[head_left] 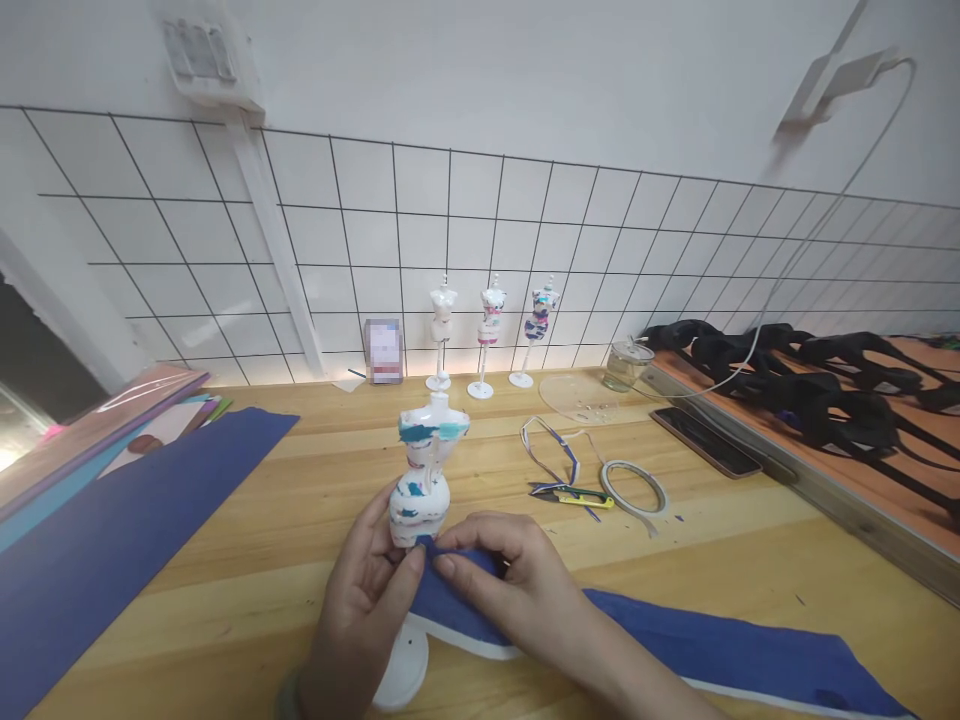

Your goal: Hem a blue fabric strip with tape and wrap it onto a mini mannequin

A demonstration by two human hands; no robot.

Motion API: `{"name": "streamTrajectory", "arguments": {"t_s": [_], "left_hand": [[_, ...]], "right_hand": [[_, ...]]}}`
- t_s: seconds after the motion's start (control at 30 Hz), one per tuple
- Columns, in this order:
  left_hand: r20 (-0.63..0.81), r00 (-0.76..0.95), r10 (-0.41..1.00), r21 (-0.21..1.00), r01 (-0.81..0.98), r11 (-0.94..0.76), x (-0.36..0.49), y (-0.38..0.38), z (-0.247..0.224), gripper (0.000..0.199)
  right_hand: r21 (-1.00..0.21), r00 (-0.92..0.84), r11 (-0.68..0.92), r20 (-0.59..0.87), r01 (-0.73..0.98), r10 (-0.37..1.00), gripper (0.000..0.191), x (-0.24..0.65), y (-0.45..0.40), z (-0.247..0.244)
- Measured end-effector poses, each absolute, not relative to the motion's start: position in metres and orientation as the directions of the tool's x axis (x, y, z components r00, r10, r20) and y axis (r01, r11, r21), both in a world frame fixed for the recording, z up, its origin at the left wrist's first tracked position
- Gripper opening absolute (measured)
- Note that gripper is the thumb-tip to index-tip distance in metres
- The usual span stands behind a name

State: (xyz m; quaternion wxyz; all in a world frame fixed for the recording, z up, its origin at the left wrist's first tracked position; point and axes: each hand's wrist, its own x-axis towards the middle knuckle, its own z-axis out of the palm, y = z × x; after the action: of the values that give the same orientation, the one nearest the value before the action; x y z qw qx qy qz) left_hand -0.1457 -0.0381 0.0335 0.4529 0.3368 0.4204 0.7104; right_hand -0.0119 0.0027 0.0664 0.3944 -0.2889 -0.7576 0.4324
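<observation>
A small white dress form (420,490) with teal and blue patches stands upright near me, its round white base (403,668) below. My left hand (367,590) is wrapped round the form's lower side, the thumb pressing the blue cloth at its hip. With thumb and index finger, my right hand (510,575) pinches the upper edge of that blue cloth (720,645), just beneath the form. The cloth has a white lower border and runs off to the right under my right wrist.
Three small dress forms (490,320) stand at the wall. Yellow snips (592,499), a tape roll (634,488) and a phone (705,442) lie right of centre. Blue sheet (157,530) at left; glass jar (628,365) behind; black straps (832,385) on an orange surface at right.
</observation>
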Motion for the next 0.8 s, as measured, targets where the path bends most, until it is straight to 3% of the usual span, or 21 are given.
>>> {"name": "streamTrajectory", "arguments": {"t_s": [0.23,0.8], "left_hand": [[0.191,-0.285,0.939,0.889,-0.355,-0.288,-0.154,-0.035,0.023,0.048],[0.137,-0.351,0.926,0.866,-0.412,-0.284,-0.144,-0.04,0.032,0.049]], "right_hand": [[-0.846,-0.543,0.532,0.424,0.049,0.724,0.013,-0.011,0.004,0.067],[-0.815,-0.526,0.578,0.477,0.035,0.704,0.011,-0.013,0.007,0.06]]}}
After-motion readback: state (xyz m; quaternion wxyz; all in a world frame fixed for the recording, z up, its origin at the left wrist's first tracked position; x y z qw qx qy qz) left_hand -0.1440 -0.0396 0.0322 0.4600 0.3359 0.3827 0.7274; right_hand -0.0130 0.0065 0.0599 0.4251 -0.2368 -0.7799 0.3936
